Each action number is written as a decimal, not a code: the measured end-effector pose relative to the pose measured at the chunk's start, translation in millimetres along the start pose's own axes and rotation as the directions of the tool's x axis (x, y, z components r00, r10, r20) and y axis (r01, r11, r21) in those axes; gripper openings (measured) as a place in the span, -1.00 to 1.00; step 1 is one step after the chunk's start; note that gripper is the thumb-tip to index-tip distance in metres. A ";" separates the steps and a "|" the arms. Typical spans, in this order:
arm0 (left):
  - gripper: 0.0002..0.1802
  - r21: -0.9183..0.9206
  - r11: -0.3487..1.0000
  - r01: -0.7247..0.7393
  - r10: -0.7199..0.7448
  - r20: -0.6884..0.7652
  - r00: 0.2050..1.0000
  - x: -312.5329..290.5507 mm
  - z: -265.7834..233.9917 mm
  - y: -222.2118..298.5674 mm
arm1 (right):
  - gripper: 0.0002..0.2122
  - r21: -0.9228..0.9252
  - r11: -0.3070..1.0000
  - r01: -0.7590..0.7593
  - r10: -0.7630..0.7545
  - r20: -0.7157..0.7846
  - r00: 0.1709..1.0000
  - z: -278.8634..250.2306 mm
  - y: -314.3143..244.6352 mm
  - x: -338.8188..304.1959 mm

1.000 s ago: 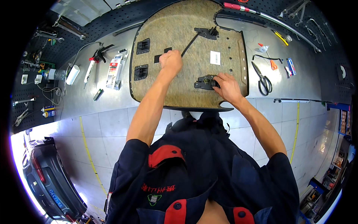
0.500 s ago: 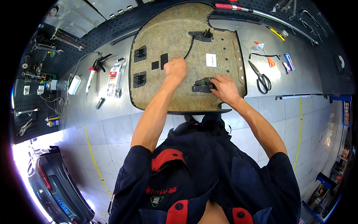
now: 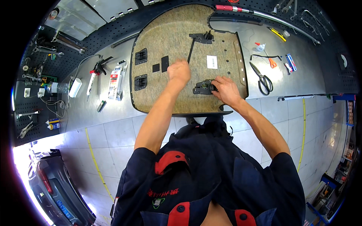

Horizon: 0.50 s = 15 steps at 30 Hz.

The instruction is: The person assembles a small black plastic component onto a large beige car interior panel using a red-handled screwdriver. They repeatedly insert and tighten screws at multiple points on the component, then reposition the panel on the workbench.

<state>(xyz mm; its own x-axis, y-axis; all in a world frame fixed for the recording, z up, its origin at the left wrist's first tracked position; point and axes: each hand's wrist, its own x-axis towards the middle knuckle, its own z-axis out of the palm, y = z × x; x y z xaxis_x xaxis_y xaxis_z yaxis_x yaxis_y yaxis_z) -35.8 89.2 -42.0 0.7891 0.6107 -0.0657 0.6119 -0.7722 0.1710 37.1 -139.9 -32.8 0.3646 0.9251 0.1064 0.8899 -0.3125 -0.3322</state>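
A large fibre-backed panel with a black edge lies on the metal workbench in front of me. My left hand is closed above its middle, gripping the lower end of a thin black strap. That strap runs straight up to a black bracket on the panel's far part. My right hand has thumb and fingers closed on the right end of a second black bracket nearer to me. Its fingers partly hide that end. The strap's lower tip is hidden in my left hand.
Left on the bench are a caulking gun, a white roll and a clear package. Right of the panel lie large black scissors, orange scissors, a glue bottle and a yellow cutter. Pegboards with tools border the bench.
The black strap was curved and is now pulled straight. My left hand has moved slightly toward me with it. My right hand stays on the near bracket.
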 end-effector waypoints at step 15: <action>-0.77 0.232 0.967 -0.103 0.081 0.104 0.991 3.5 4.2 15.1 | -0.71 0.002 1.000 -0.001 0.001 -0.005 1.000 0.1 1.4 -0.4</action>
<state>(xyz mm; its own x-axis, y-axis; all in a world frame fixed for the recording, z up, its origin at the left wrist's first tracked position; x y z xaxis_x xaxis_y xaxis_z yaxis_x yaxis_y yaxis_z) -23.6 78.9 -43.8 0.8372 0.5250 -0.1532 0.5230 -0.8505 -0.0563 38.2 -140.7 -33.4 0.3672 0.9235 0.1106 0.8888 -0.3133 -0.3345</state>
